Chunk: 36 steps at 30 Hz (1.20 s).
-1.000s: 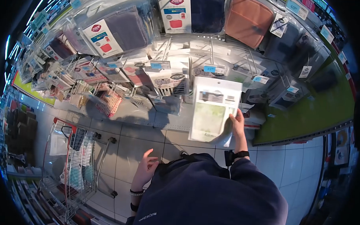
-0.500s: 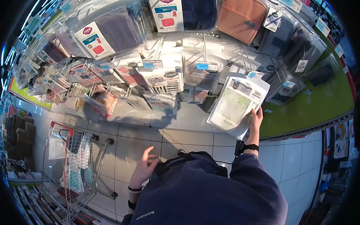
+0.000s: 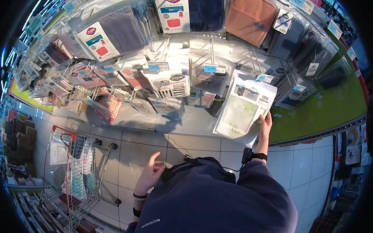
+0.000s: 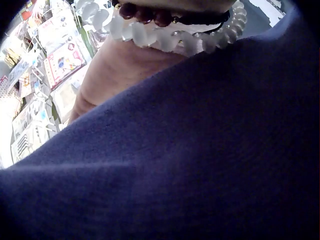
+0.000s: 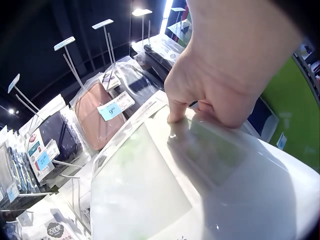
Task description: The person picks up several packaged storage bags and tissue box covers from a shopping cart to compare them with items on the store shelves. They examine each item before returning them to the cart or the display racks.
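Observation:
My right hand (image 3: 265, 126) pinches the right edge of a flat white plastic package (image 3: 241, 112), which has a pale green panel and a barcode. In the right wrist view, the thumb and curled fingers (image 5: 210, 100) grip the edge of the package (image 5: 145, 185). It is held up in front of the hanging goods, overlapping a price tag (image 3: 264, 78). My left hand (image 3: 149, 172) hangs beside the dark blue sweatshirt with loosely bent fingers and nothing in it. The left wrist view has the sweatshirt (image 4: 175, 165) hiding most of that hand (image 4: 125, 75) below the beaded bracelets.
Packaged pouches hang on hooks across the rack, among them an orange-brown pouch (image 3: 251, 19) and a navy one (image 3: 207, 12). A wire shopping cart (image 3: 69, 174) with goods inside stands at the left on the tiled floor (image 3: 144, 150). A green shelf panel (image 3: 318, 108) is at the right.
The package has moved right and toward the rack with my right hand since a second ago, and tilted. Over the last half second it shifts only slightly. My left hand stays by the body.

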Motion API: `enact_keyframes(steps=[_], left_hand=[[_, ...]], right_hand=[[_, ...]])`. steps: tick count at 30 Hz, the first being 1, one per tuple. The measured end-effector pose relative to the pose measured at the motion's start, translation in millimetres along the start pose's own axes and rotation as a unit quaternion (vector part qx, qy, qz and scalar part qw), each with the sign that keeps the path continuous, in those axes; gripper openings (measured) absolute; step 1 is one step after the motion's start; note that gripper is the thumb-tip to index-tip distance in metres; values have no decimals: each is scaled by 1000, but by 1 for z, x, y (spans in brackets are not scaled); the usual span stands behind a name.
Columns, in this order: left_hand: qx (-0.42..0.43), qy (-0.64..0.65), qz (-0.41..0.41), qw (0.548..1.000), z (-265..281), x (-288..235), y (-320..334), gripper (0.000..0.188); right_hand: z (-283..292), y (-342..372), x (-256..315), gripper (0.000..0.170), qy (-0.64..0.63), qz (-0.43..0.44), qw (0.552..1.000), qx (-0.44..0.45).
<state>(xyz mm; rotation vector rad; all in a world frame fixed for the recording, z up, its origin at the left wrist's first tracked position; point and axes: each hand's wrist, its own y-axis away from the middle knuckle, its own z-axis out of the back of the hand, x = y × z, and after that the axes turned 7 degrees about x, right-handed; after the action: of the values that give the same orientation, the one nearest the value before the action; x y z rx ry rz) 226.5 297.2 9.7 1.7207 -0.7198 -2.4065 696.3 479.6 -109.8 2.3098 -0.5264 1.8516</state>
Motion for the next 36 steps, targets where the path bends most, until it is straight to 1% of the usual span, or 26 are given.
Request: enact_keyframes(steps=[6,9,11,17,18,21,25,27,28,30,31,32,33,34,36], left_hand=[[-3,11,5,1000,-2,2,3,54],[-4,5,0,1000,-3,1,4,54],[-2,2,2,1000,-4,0,5,55],[-1,1,2,1000,-5,2,6,55],[-2,1,2,1000,-5,2,6,55],[-6,5,5,1000,-6,3,8,54],[-14,1,0,1000,-7,5,11,54],[-15,0,0,1000,-7,6,12,54],[-15,3,3,1000,-6,7,12,54],[-15,8,8,1000,-6,7,13,54],[-12,1,16,1000,-5,5,13,54],[-8,-5,25,1000,-5,4,13,54],[-11,0,27,1000,-5,6,13,54],[-10,-3,15,1000,-4,10,13,53],[-28,3,7,1000,-2,12,15,52]], right_hand=[[-5,14,11,46,-13,-7,1000,-14],[-5,10,13,46,-6,-3,1000,-27],[2,1,6,48,17,-21,998,-51],[4,-15,-6,44,5,-19,999,-44],[4,-16,-8,44,4,-10,999,-43],[2,-14,-10,42,3,-24,999,-47],[-4,-13,-8,40,2,-19,998,-56],[-1,-22,-12,37,42,-24,996,-74],[2,-32,-16,37,42,-24,996,-73],[7,-57,-23,35,160,-30,979,-124],[11,-71,-31,35,162,-31,979,-121],[14,-84,-39,36,268,-49,947,-169],[11,-90,-40,37,370,-66,902,-213],[8,-88,-43,37,372,-65,903,-205],[-7,-70,-51,42,459,-57,863,-203]])
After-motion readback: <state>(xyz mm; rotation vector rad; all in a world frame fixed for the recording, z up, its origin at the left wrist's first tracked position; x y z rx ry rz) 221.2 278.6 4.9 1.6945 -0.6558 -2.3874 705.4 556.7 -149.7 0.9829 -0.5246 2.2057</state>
